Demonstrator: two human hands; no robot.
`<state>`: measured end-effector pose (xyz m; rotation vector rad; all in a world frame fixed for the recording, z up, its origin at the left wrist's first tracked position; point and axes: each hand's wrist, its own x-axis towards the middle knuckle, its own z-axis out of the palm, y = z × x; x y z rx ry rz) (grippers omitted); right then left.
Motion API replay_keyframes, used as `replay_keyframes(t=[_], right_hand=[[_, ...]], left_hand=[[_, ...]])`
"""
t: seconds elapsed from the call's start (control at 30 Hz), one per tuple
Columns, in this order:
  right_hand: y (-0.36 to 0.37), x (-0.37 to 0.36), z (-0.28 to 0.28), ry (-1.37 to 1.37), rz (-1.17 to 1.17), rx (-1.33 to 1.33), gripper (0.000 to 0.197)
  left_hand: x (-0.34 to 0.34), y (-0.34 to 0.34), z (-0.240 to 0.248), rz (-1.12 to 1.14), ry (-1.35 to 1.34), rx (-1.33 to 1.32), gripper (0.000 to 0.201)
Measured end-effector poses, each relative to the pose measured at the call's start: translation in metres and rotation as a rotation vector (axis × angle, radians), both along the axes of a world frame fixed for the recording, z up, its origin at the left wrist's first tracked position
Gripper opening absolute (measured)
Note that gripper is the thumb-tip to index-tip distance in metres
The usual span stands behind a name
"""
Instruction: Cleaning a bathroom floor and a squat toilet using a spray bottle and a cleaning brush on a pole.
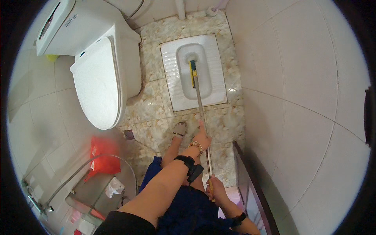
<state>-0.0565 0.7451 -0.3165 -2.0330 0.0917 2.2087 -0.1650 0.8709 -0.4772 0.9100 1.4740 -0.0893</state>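
A long-handled floor brush (199, 96) slants down from the squat toilet (167, 58) toward me, with a silvery pole. Its narrow green and yellow head (192, 73) rests inside the toilet's white basin; the bristles are too small to make out. My left hand (201, 139) grips the pole about midway, one finger stretched along it. Beads circle that wrist, and a black strapped device sits above them. Lower down, my right hand (217, 191) is closed around the yellowish end of the pole, near my body.
A white sit-down toilet (98, 84), lid down, stands at left. Below it lie a red plastic bag (105, 158) and a shower hose (78, 172). A floor drain (128, 134) is near my feet. Tiled wall (290, 90) rises at right, with a dark-edged door (254, 184) at lower right.
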Motion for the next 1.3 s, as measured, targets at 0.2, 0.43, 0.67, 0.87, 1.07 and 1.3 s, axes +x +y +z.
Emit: replay_keyframes(t=[0.2, 0.43, 0.67, 0.87, 1.07, 1.3], right_hand=[[-0.010, 0.026, 0.033, 0.003, -0.049, -0.176, 0.039], [0.035, 0.006, -0.001, -0.040, 0.073, -0.017, 0.038], [0.081, -0.029, -0.128, -0.150, 0.129, 0.354, 0.037], [0.049, 0.009, -0.030, 0.103, -0.040, 0.064, 0.038], [0.006, 0.039, 0.041, 0.069, -0.150, 0.052, 0.030], [-0.013, 0.037, 0.071, -0.013, 0.018, -0.019, 0.047]], left_hand=[[0.021, -0.034, 0.054, 0.012, 0.006, 0.072, 0.090], [0.014, -0.051, 0.112, 0.110, -0.110, 0.309, 0.075], [0.008, 0.004, -0.018, 0.160, 0.035, 0.123, 0.048], [0.012, -0.030, -0.011, 0.193, -0.161, -0.062, 0.051], [0.053, -0.059, 0.050, 0.271, -0.103, -0.023, 0.046], [0.054, -0.078, 0.085, -0.355, 0.131, 0.083, 0.076]])
